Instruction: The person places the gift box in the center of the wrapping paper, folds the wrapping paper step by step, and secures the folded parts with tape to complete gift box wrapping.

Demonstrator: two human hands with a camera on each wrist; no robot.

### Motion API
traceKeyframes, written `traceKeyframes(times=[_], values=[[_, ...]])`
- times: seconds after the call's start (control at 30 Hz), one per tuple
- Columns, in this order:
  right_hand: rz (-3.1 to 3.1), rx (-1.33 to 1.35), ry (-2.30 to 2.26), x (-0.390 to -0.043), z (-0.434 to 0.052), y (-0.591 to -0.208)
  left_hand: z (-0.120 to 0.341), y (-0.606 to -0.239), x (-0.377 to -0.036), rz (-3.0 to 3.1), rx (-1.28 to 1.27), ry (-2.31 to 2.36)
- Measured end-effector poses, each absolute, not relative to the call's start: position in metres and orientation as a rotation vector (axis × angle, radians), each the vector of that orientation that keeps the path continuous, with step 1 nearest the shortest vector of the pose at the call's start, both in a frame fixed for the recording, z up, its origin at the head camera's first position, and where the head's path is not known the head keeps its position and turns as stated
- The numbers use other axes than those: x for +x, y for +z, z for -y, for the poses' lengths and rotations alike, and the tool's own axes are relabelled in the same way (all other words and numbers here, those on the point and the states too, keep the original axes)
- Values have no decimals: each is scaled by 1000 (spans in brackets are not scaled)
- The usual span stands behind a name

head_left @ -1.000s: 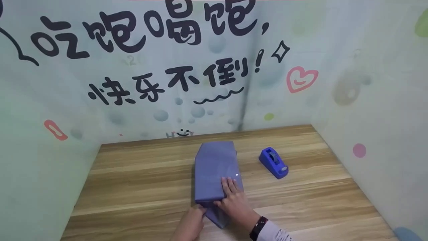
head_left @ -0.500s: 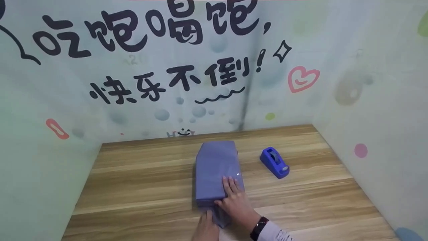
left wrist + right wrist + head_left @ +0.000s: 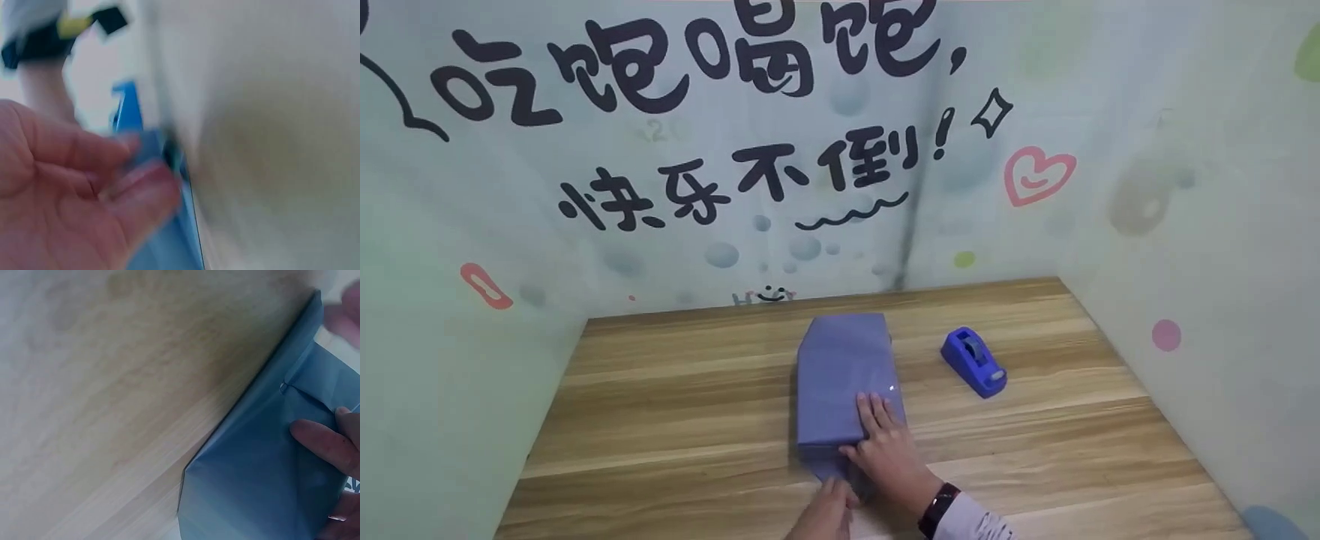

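Blue-violet paper covers the box (image 3: 844, 379) lying at centre frame on the wooden surface (image 3: 675, 420) in the head view, a tape dispenser (image 3: 973, 361) to its right. The right hand (image 3: 885, 446) presses flat, fingers straight, on the near top; the left hand (image 3: 826, 514) touches the end flap (image 3: 826, 466) at bottom centre. The crease would likely come sharpest with that flap drawn taut. The left wrist view is blurred: loosely bent fingers (image 3: 140, 188) against paper, grip unclear. The right wrist view shows fingertips (image 3: 315, 439) flat on paper at right.

Head view: high, facing forward-down over table (image 3: 660, 420) toward wall. Wrist views: very close, left blurred. All share blue wrapped box (image 3: 840, 375) near end.
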State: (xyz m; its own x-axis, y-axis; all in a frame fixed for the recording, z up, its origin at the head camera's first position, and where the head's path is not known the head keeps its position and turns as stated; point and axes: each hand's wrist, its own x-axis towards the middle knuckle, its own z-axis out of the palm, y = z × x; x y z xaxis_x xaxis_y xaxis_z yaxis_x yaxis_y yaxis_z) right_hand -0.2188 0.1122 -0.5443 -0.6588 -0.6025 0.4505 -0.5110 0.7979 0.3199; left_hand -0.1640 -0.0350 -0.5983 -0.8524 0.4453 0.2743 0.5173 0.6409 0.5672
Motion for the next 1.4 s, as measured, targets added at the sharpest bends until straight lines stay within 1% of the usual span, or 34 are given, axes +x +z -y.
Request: traceKeyframes(times=[0.1, 0.17, 0.23, 0.33, 0.5, 0.67, 1.0, 1.23, 1.4], values=[[2418, 824, -214, -220, -112, -545, 54, -557, -169, 2880, -818, -883], [2414, 821, -211, -220, -112, -545, 60, -544, -173, 2953, -823, -719], [2420, 820, -207, -219, -112, -546, 62, -540, -178, 2982, -852, -579], [2436, 811, -178, -219, -112, -546, 62, -541, -184, 2943, -911, -383], [2515, 821, -103, -218, -114, -543, 63, -554, -190, 2761, -1001, -70], [2543, 899, -26, -218, -121, -540, 68, -564, -196, 2598, -1069, 66], [2546, 1041, 11, -219, -130, -533, 77, -574, -202, 2360, -1175, 79], [2586, 1148, -2, -219, -135, -526, 78, -575, -206, 2372, -1101, -71], [2591, 1141, -89, -218, -133, -527, 75, -574, -206, 2417, -1053, -144]])
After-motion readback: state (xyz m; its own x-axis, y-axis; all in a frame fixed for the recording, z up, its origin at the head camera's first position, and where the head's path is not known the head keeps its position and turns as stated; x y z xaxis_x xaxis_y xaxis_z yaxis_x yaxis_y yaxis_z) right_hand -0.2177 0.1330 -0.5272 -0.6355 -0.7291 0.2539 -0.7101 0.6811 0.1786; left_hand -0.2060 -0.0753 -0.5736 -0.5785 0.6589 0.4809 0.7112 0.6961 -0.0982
